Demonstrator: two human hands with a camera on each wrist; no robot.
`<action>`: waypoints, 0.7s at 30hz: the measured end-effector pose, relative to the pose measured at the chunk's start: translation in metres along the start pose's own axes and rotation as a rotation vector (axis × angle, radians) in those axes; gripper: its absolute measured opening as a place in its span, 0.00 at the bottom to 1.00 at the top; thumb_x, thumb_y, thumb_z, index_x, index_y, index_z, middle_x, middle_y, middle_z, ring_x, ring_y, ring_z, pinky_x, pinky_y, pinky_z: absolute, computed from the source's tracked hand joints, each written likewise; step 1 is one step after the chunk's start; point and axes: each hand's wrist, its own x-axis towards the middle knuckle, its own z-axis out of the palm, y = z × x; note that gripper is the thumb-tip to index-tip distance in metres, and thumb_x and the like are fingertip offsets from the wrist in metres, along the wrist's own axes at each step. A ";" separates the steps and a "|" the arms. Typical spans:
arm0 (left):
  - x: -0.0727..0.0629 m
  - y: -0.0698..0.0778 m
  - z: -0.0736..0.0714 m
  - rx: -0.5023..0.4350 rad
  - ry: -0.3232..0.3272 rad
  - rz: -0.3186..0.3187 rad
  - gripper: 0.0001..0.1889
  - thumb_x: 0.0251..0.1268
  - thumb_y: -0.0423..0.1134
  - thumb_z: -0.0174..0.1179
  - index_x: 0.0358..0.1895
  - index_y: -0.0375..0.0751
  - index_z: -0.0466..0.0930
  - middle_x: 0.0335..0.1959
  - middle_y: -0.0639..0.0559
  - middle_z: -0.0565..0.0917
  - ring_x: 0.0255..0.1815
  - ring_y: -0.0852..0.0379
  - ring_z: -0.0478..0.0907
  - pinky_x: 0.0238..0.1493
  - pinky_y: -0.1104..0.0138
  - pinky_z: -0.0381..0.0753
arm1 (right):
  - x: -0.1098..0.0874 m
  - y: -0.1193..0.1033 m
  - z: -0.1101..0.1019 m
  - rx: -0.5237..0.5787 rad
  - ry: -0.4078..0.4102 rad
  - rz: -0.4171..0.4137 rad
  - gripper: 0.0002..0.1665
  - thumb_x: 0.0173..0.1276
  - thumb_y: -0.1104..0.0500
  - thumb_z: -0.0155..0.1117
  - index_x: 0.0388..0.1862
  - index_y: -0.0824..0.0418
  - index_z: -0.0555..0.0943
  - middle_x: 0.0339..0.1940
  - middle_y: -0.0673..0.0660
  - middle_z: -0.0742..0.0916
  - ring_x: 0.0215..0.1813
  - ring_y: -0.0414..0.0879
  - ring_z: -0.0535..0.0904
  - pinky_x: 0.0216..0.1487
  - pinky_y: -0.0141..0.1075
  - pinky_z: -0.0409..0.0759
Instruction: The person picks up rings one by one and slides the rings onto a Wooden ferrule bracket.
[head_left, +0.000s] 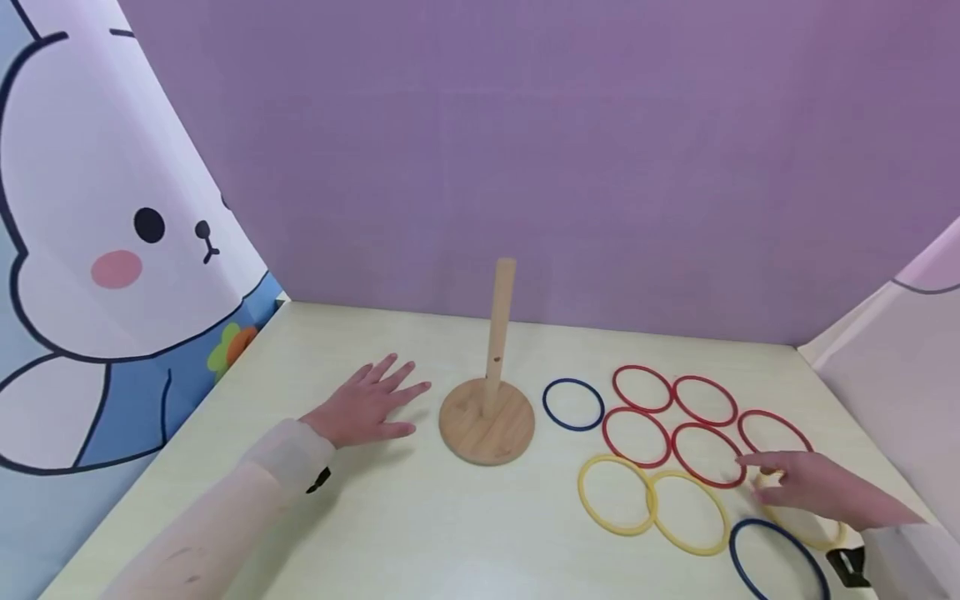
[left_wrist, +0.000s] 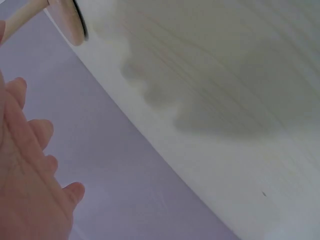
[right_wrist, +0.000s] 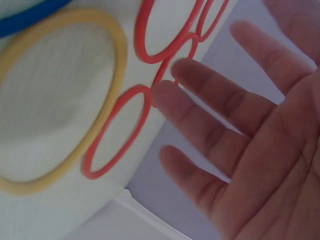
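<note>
A wooden peg stand (head_left: 487, 433), a round base with an upright rod, stands near the middle of the table. Just left of it my left hand (head_left: 363, 408) is held above the tabletop, fingers spread and holding nothing; its shadow falls below. My right hand (head_left: 813, 483) hovers at the right over a yellow ring (head_left: 831, 546), partly hiding it. In the right wrist view its fingers (right_wrist: 200, 132) are loosely extended and grip nothing. Beside them lie a yellow ring (right_wrist: 120, 50) and several red rings (right_wrist: 87, 162).
A blue ring (head_left: 572, 381) lies right of the stand, and another blue ring (head_left: 750, 522) near the front. Two yellow rings (head_left: 622, 531) overlap. A purple wall (head_left: 525, 150) closes the back; a cartoon-printed panel (head_left: 112, 333) stands at the left.
</note>
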 end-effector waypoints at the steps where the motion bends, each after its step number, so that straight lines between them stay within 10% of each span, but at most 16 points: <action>1: 0.003 0.002 0.000 -0.009 -0.015 -0.004 0.34 0.68 0.59 0.51 0.73 0.49 0.61 0.74 0.38 0.57 0.75 0.34 0.44 0.68 0.40 0.51 | 0.000 0.002 0.000 0.029 -0.028 -0.007 0.28 0.59 0.58 0.70 0.53 0.75 0.77 0.40 0.64 0.85 0.35 0.39 0.79 0.31 0.33 0.76; 10: 0.022 0.016 0.007 -0.084 -0.071 -0.008 0.34 0.68 0.58 0.51 0.74 0.47 0.60 0.74 0.37 0.57 0.75 0.35 0.44 0.68 0.40 0.51 | 0.001 0.001 0.007 0.121 -0.145 0.051 0.14 0.53 0.67 0.70 0.40 0.68 0.83 0.32 0.50 0.82 0.30 0.31 0.69 0.30 0.30 0.71; 21: 0.039 0.023 0.020 -0.104 -0.166 -0.054 0.36 0.66 0.62 0.52 0.73 0.49 0.61 0.73 0.39 0.59 0.74 0.35 0.46 0.67 0.40 0.53 | -0.001 0.004 0.030 0.028 -0.096 0.002 0.12 0.47 0.68 0.70 0.34 0.62 0.86 0.25 0.42 0.76 0.27 0.30 0.65 0.28 0.30 0.69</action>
